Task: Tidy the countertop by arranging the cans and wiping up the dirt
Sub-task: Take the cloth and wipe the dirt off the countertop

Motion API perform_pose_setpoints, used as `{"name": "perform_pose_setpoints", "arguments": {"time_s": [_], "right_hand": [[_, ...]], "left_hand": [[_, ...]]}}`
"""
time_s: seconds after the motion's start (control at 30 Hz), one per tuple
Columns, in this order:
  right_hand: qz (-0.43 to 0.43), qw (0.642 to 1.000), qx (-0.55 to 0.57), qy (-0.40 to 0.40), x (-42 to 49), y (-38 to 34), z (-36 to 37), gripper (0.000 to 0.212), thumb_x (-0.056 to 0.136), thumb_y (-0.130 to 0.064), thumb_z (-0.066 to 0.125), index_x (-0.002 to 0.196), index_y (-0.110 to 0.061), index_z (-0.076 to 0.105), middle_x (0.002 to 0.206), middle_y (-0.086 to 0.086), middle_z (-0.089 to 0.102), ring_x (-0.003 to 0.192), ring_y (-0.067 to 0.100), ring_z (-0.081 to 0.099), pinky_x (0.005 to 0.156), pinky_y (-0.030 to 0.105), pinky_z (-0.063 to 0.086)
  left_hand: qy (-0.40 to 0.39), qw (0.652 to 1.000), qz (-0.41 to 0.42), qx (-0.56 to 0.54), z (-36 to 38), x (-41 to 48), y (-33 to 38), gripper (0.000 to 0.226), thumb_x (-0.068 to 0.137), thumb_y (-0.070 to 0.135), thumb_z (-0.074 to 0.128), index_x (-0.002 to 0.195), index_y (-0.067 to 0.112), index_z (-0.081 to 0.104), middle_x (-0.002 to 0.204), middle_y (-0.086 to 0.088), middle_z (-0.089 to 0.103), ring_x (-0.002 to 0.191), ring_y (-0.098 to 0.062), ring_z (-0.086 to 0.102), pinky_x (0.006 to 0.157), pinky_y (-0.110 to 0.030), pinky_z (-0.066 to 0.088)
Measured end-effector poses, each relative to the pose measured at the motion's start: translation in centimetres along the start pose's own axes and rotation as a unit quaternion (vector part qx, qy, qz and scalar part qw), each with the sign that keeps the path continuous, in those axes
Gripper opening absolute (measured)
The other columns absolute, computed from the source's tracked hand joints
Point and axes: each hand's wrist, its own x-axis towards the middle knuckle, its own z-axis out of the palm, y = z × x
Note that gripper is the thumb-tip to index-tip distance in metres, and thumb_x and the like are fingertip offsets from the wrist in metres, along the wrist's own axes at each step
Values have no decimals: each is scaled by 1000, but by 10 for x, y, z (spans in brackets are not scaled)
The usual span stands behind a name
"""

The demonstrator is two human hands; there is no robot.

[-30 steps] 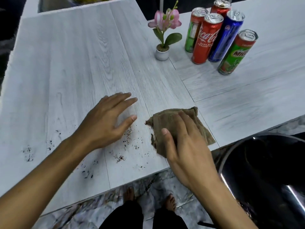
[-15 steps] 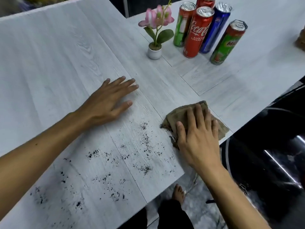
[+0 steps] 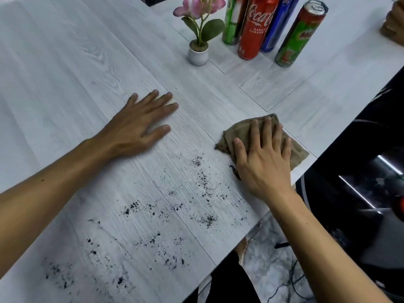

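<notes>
Head view, one entry per item.

1. Countertop (image 3: 65, 73): pale wood-grain boards with seams running across them.
2. My left hand (image 3: 140, 127): flat on the bare top, palm down. The fingers are straight and slightly spread, the thumb is out to the side, and it holds nothing.
3. My right hand (image 3: 264, 162): palm down on the cloth (image 3: 237, 131). The fingers are straight, a little apart, and press on it rather than curl round it.
4. Cloth: brown and crumpled, lying near the top's right edge. Its corners show on both sides of my hand.
5. Dirt (image 3: 197, 161): black specks scattered from just left of the cloth toward the near left corner. They lie between my two forearms and nearer to me than my left hand.
6. Cans, four in view, standing in a close group at the far right, well apart from the dirt:
   - green can (image 3: 231, 22)
   - Coke can (image 3: 254, 29)
   - blue can (image 3: 275, 25)
   - Milo can (image 3: 299, 36), a little to the right of the rest
7. Flower (image 3: 197, 54): pink, in a small white pot, just left of the cans.
8. Brown object (image 3: 393, 22): at the far right margin and cut off, so I cannot tell what it is.
9. My legs (image 3: 229, 281): in dark cloth, below the top's near edge.
</notes>
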Motion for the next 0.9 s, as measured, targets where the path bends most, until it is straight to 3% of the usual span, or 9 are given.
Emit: {"name": "perform_pose_setpoints", "arguments": {"time_s": [0.3, 0.53, 0.9], "right_hand": [[-8, 1000, 18, 17, 15, -9, 10, 69, 105, -60, 9, 164, -25, 2, 171, 3, -14, 155, 24, -24, 124, 53, -13], [-73, 997, 30, 11, 14, -20, 5, 63, 106, -58, 16, 163, -34, 9, 172, 0, -8, 156, 28, -18, 123, 56, -12], [-136, 990, 38, -5, -2, -57, 16, 61, 105, -55, 22, 163, -35, 17, 172, -1, -1, 157, 29, -12, 124, 56, -9]], "left_hand": [[5, 1000, 0, -5, 2, 1, -4, 61, 104, 63, 25, 161, 45, 15, 171, 21, 4, 158, -5, -3, 127, -52, 2], [9, 1000, -3, -11, 2, 2, -4, 61, 103, 62, 29, 161, 46, 18, 171, 20, 7, 158, -7, 0, 127, -52, 2], [20, 999, 0, -28, 2, -1, -6, 60, 102, 58, 33, 160, 45, 23, 170, 20, 11, 158, -4, 2, 126, -50, 3]]}}
